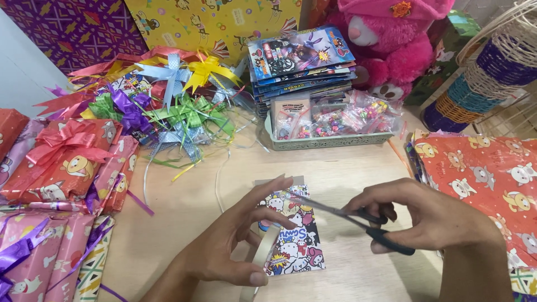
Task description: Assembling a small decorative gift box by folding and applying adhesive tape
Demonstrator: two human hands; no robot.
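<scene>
On the wooden table [184,212], left hand [235,246] pinches a tape roll [263,254] while right hand [430,218] grips scissors [358,221] over it.

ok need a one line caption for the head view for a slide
Left hand holds a tape roll while right hand snips with scissors above a small wrapped packet.

**Both hands raised and close together**

The left hand [224,243] comes in from below, palm turned inward, thumb low and curled, forefinger stretched up and forward. The right hand [428,218] reaches in from the right, knuckles up, fingers bent and gripping, its forearm running off the lower edge.
</scene>
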